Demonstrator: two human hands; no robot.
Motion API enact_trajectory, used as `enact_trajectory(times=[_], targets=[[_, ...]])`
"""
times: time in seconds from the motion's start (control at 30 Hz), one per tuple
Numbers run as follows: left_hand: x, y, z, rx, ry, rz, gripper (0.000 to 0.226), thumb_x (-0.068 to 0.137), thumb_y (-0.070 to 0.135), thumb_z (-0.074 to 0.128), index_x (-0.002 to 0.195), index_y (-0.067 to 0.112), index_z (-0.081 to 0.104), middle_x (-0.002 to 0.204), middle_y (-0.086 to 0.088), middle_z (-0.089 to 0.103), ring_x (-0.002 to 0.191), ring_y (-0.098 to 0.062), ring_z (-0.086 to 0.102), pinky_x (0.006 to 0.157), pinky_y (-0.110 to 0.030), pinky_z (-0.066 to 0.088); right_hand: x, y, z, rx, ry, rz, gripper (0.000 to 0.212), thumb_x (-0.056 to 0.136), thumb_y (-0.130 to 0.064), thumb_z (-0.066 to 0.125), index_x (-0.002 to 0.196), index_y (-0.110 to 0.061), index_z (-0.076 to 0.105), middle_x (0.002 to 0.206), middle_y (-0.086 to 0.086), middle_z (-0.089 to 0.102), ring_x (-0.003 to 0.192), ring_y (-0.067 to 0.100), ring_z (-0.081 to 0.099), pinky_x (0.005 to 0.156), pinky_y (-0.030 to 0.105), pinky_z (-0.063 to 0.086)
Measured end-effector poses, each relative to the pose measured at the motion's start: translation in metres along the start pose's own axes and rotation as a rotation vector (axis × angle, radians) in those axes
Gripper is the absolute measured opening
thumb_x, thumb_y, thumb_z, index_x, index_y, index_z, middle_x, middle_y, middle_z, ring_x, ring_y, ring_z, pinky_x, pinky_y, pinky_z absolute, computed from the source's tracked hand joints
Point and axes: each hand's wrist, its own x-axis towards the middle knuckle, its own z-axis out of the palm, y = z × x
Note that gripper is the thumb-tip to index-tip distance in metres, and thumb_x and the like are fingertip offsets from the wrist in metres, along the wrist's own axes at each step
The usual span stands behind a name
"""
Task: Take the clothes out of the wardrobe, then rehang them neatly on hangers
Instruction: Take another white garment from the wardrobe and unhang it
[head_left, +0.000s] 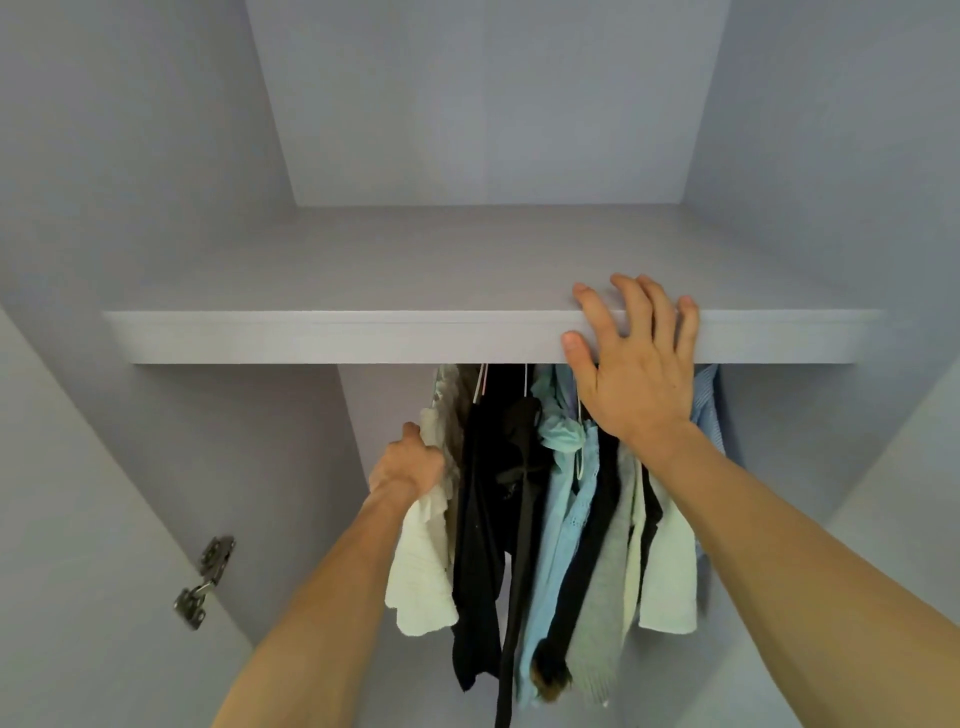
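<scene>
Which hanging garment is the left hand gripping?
The cream-white garment at the far left end of the row; the left hand grips it. The black garment, light-blue garment and grey garment to its right are not held.

No text, label, brand, number or sign can be read anywhere here.

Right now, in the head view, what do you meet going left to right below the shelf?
The door hinge → cream garment, gripped by the left hand → black garment → light blue garment → grey knit → pale top.
</scene>
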Motion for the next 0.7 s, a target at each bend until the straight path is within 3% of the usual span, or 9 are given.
enact_trajectory(times=[0.17, 0.27, 0.5, 0.7], targets=[[0.001, 0.011, -0.021, 0.03, 0.191, 0.115, 0.045, 0.104, 0.046, 0.033, 0.133, 0.013, 0.047, 0.107, -0.016, 0.065, 0.092, -0.035, 0.061, 0.082, -0.043, 0.053, 0.001, -0.001, 0.001, -0.013, -0.013, 0.008, 0.051, 0.102, -0.053, 0.028, 0.147, -0.031, 0.039, 0.151, 0.009, 0.036, 0.142, 0.031, 0.028, 0.117, 0.053, 0.008], [-0.001, 0.007, -0.036, 0.098, 0.276, 0.157, 0.042, 0.106, 0.044, 0.033, 0.134, 0.017, 0.049, 0.111, -0.015, 0.068, 0.1, -0.037, 0.064, 0.083, -0.043, 0.053, 0.001, -0.002, 0.0, 0.0, -0.031, 0.014, 0.05, 0.102, -0.052, 0.03, 0.146, -0.031, 0.038, 0.15, 0.009, 0.035, 0.142, 0.031, 0.026, 0.117, 0.053, 0.008], [-0.023, -0.006, -0.041, 0.066, 0.397, 0.177, 0.041, 0.106, 0.043, 0.032, 0.134, 0.019, 0.05, 0.101, -0.012, 0.068, 0.092, -0.034, 0.065, 0.077, -0.041, 0.053, 0.001, -0.003, -0.007, 0.001, -0.086, 0.017, 0.048, 0.103, -0.05, 0.031, 0.147, -0.03, 0.035, 0.151, 0.01, 0.033, 0.142, 0.032, 0.024, 0.117, 0.055, 0.009], [-0.067, -0.025, -0.016, -0.03, 0.394, 0.139, 0.042, 0.106, 0.044, 0.033, 0.136, 0.019, 0.049, 0.085, -0.002, 0.062, 0.084, -0.029, 0.062, 0.074, -0.04, 0.052, -0.002, -0.004, -0.012, -0.019, -0.095, 0.019, 0.047, 0.104, -0.05, 0.027, 0.144, -0.028, 0.038, 0.145, 0.012, 0.04, 0.137, 0.034, 0.031, 0.116, 0.055, 0.014]])
